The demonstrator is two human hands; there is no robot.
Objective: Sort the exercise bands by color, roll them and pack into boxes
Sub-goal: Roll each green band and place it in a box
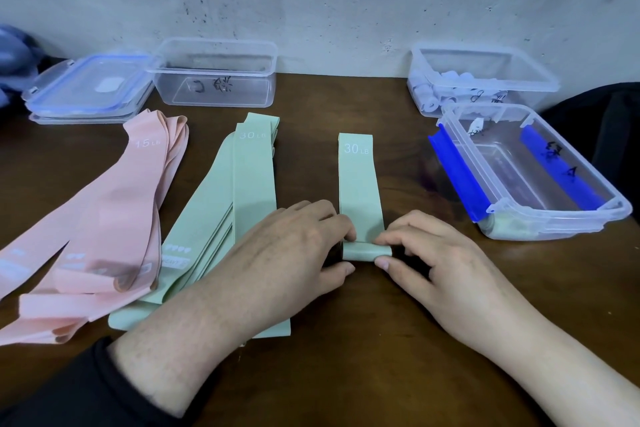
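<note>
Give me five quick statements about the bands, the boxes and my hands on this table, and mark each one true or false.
1. Both hands pinch the near end of the single green band. True: the left hand and right hand hold its rolled end.
2. The pink bands are printed 30 LB. False: the top one reads 15 LB.
3. The green pile lies between the pink bands and the single green band. True.
4. The box with blue clips has its lid on. False: it is open on top.
5. The clear box at back left is full of rolled bands. False: no bands show in it.
</note>
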